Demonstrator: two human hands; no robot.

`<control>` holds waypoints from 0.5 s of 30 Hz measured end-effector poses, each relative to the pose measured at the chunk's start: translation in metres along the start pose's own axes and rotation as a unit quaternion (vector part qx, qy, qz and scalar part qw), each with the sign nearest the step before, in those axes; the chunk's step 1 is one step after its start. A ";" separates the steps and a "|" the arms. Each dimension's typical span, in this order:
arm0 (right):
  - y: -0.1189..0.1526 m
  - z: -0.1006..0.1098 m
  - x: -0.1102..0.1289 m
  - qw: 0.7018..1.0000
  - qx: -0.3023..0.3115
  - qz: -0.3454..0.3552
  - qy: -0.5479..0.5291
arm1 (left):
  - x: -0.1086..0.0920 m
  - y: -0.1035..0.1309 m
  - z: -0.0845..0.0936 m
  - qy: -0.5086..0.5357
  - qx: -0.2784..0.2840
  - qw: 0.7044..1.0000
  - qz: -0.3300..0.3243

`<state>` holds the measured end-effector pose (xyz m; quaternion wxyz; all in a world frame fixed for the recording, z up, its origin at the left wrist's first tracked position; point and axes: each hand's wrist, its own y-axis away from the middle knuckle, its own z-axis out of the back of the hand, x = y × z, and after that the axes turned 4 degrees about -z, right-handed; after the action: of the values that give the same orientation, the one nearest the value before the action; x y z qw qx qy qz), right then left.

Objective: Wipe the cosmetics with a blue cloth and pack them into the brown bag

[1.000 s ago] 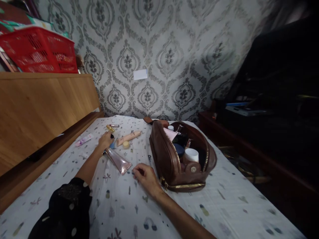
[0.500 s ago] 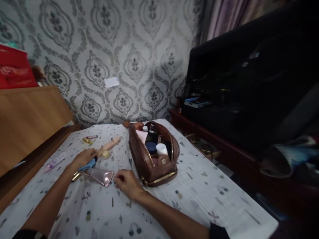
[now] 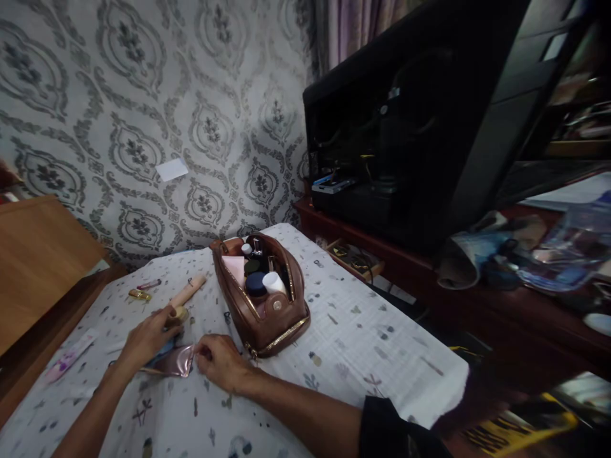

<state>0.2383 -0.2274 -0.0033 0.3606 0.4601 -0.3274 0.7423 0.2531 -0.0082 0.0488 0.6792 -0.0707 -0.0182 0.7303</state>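
Note:
My left hand (image 3: 149, 337) is at the left of the cloth, its fingers and thumb closed around a small round yellowish pot (image 3: 180, 315). A long peach-coloured tube (image 3: 188, 291) lies just beyond it. Partly hidden under that hand are a shiny pink squeeze tube (image 3: 177, 362) and something light blue (image 3: 165, 350). My right hand (image 3: 220, 361) rests with curled fingers beside the tube's flat end; nothing shows in them. To its upper right stands an unzipped brown cosmetic bag (image 3: 238, 315), holding a white-capped bottle (image 3: 273, 283), a dark blue lid (image 3: 256, 284) and a pale pink item (image 3: 233, 268).
A gold lipstick-like tube (image 3: 140, 294) and a slim pinkish tube (image 3: 149, 284) lie at the back left. Nearer the left edge is a white-and-purple tube (image 3: 71, 356). Right of the patterned cloth (image 3: 372, 337) stand an open drawer (image 3: 356, 261) and a large black screen (image 3: 382, 146).
The view has turned to the right. My left hand has moved from the light blue item to the yellowish pot and closed around it. My right hand stays curled by the pink tube.

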 end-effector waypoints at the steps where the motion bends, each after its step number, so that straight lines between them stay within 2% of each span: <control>1: 0.000 0.000 0.000 1.000 -0.004 -0.008 -0.002 | -0.007 0.003 -0.003 0.014 -0.017 1.000 -0.007; 6: -0.005 0.001 -0.006 0.996 -0.011 -0.055 -0.074 | -0.049 0.016 -0.004 0.167 -0.104 0.978 -0.065; 9: -0.010 0.000 -0.013 0.983 -0.031 -0.092 -0.154 | -0.073 0.025 -0.002 0.230 -0.143 0.961 -0.058; 12: -0.015 -0.004 -0.020 0.968 -0.042 -0.089 -0.233 | -0.083 0.032 -0.009 0.253 -0.177 0.951 -0.030; 15: -0.018 -0.011 -0.025 0.952 -0.018 -0.066 -0.297 | -0.080 0.036 -0.022 0.284 -0.175 0.943 -0.010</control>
<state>0.2567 -0.2149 -0.0277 0.3034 0.6739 -0.4019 0.5407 0.2259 -0.0921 0.0285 0.6404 -0.3928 0.0473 0.6582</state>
